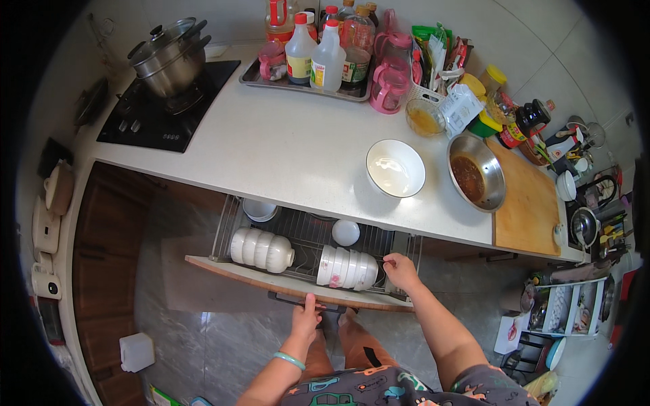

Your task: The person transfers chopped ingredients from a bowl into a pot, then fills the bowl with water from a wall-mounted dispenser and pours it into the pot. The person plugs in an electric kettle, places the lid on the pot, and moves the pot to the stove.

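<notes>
A pulled-out drawer (244, 274) with a wire rack holds two rows of nested white bowls, tipped on their sides. My left hand (306, 315) is closed on the black drawer handle (285, 299) at the drawer's front. Beside the right row of flower-patterned bowls (350, 268), my right hand (400, 270) reaches into the drawer with bent fingers; whether it grips a bowl or the rack I cannot tell. The left row of bowls (260, 249) touches neither hand. Further back in the drawer lie a small white dish (346, 233) and a stack of white bowls (259, 209).
On the counter (284, 147) stand a white bowl (395, 168), a steel basin with brown liquid (476, 173) and a wooden cutting board (528, 203). A steel pot (172, 66) sits on the hob (147, 114); a tray (304, 89) holds bottles. A plastic jug (137, 352) stands on the floor.
</notes>
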A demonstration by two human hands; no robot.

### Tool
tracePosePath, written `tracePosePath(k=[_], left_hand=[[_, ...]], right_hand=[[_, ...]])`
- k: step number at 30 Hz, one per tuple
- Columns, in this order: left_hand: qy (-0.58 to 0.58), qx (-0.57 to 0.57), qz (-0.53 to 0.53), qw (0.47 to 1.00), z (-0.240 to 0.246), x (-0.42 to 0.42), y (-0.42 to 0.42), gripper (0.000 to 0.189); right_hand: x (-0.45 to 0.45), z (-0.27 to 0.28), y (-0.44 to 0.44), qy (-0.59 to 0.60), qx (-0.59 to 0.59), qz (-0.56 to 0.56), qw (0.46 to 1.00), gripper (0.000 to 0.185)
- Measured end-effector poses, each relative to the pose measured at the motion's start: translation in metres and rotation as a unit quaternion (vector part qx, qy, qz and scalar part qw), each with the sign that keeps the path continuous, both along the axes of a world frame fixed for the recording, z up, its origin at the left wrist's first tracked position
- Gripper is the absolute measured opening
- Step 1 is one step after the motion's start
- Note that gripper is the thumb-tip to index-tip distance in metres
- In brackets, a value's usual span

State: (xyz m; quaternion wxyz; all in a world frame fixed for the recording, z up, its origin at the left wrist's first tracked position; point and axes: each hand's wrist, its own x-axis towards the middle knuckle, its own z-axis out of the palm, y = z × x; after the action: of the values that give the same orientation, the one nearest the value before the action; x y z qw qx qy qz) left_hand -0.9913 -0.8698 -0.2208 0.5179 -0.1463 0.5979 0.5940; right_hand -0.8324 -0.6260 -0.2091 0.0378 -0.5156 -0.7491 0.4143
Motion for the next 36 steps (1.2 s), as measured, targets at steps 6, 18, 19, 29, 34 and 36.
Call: tracePosePath(k=[6, 18, 19, 29, 34, 36], left_hand=[[0.020, -0.011, -0.049, 0.999, -0.005, -0.002, -0.014, 0.038], [-0.009, -0.004, -0.056, 0.998, -0.016, -0.005, -0.016, 0.037], [-0.017, -0.006, -0.063, 0.998, -0.014, -0.007, -0.016, 0.037], [-0.011, -0.022, -0.045, 0.999, -0.006, -0.006, -0.010, 0.048], [0.001, -0.016, -0.044, 0.999, 0.000, -0.014, -0.002, 0.054], [0.029, -0.044, -0.025, 0.998, 0.002, -0.014, 0.010, 0.055]], right_hand=[[-0.030, -0.052, -0.007, -0.195, -0.114, 0.043, 0.973, 0.081], [-0.062, -0.058, -0.046, -0.252, -0.138, -0.124, 0.950, 0.094], [-0.062, -0.054, -0.043, -0.253, -0.131, -0.138, 0.949, 0.093], [-0.019, 0.028, -0.001, -0.225, -0.084, -0.157, 0.958, 0.084], [0.027, 0.088, 0.004, 0.028, -0.190, -0.167, 0.967, 0.078], [0.041, 0.123, 0.001, 0.117, -0.271, -0.163, 0.942, 0.075]])
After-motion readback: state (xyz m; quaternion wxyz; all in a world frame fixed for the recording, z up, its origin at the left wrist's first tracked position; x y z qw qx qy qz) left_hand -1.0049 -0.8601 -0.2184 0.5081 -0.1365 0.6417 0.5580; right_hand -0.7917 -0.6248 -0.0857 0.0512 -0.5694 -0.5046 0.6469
